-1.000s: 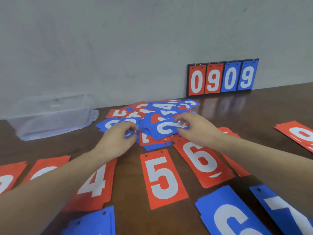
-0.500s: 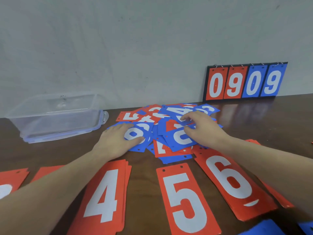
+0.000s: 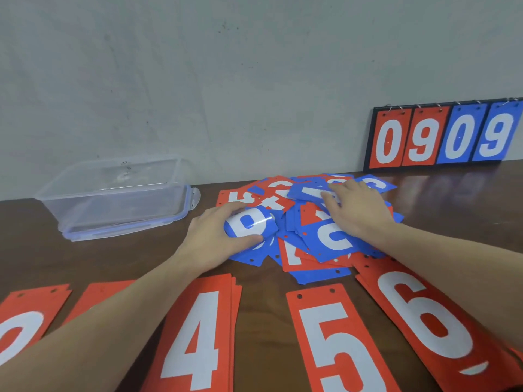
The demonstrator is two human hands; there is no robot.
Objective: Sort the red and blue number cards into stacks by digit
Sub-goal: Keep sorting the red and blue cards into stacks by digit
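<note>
L hand grips bent blue card at pile's left; R hand fingers flat on pile.

A single head-worn wide-angle view looks forward and down from close above a dark wooden counter. Both forearms reach in from the bottom edge. A pale wall fills the upper half of the frame.

Left-edge red card is cropped; pile digits lie mostly overlapped.
</note>
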